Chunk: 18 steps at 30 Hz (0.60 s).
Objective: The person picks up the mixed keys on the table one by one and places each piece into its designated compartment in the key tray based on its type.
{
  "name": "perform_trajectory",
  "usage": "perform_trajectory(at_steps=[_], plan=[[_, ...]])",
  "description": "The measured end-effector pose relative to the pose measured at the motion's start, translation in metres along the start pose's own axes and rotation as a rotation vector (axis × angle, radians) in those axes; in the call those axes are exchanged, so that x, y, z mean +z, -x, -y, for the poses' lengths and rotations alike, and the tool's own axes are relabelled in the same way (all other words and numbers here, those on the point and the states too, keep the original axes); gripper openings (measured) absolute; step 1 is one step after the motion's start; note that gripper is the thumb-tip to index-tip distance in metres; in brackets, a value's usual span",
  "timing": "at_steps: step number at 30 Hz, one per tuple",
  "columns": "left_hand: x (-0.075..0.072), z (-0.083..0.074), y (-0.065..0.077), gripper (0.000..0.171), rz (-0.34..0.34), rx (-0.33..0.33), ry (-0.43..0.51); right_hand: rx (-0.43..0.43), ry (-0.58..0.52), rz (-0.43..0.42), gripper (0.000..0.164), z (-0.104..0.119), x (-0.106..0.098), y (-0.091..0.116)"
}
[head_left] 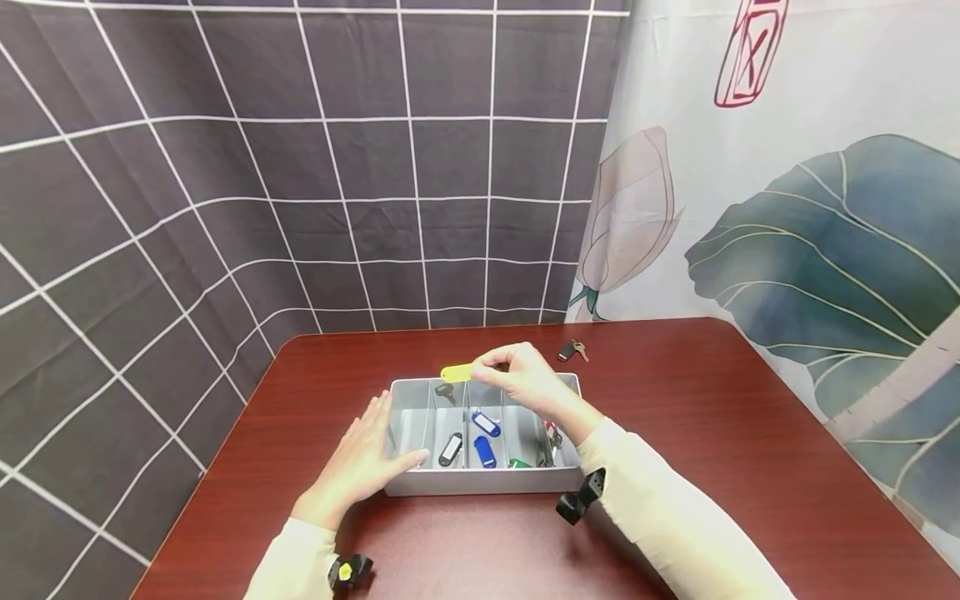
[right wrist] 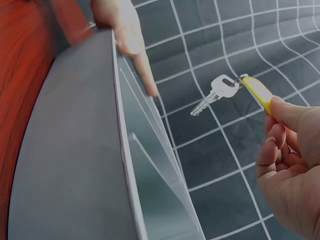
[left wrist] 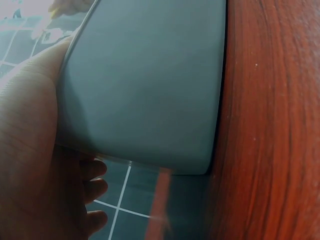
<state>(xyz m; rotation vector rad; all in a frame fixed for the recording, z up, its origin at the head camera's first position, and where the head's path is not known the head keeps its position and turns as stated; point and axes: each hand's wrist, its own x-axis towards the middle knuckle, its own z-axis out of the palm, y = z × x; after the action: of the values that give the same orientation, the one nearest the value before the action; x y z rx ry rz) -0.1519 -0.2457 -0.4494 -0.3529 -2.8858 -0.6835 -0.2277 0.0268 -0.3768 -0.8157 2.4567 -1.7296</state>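
My right hand (head_left: 521, 379) pinches a yellow key tag (head_left: 455, 372) between thumb and fingers above the back of a grey divided tray (head_left: 480, 482). A silver key (right wrist: 224, 89) hangs from the tag's ring. The left hand (head_left: 363, 454) rests against the tray's left end, its fingers straight along the side and its thumb over the front rim. Inside the tray, a black key tag (head_left: 451, 449) lies left of two blue key tags (head_left: 485, 452) that share a compartment. Further right are a green tag (head_left: 519, 463) and a red tag (head_left: 553, 434) with keys, partly hidden by the right arm.
Behind the tray, to the right, a black key tag with a key (head_left: 573, 350) lies on the reddish-brown table (head_left: 675, 392). A dark gridded curtain (head_left: 367, 158) and a white printed curtain (head_left: 675, 75) hang behind the table.
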Motion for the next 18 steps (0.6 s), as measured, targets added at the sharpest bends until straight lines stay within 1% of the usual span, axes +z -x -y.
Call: perform_trajectory(at_steps=[2, 6, 16, 18], plan=[[0.000, 0.000, 0.000, 0.113, -0.003, 0.005, 0.001, 0.002, -0.016, 0.020, 0.015, 0.002, 0.005, -0.004], [-0.001, -0.001, 0.000, 0.113, -0.006, 0.009, -0.002, 0.001, -0.011, 0.055, 0.014, 0.005, 0.013, -0.012], [-0.001, -0.001, 0.000, 0.115, 0.013, -0.007, -0.008, 0.002, -0.006, 0.135, 0.014, 0.013, 0.031, -0.028], [-0.001, -0.001, 0.000, 0.114, 0.016, -0.011, -0.008, 0.017, -0.005, 0.147, 0.014, 0.012, 0.034, -0.030]])
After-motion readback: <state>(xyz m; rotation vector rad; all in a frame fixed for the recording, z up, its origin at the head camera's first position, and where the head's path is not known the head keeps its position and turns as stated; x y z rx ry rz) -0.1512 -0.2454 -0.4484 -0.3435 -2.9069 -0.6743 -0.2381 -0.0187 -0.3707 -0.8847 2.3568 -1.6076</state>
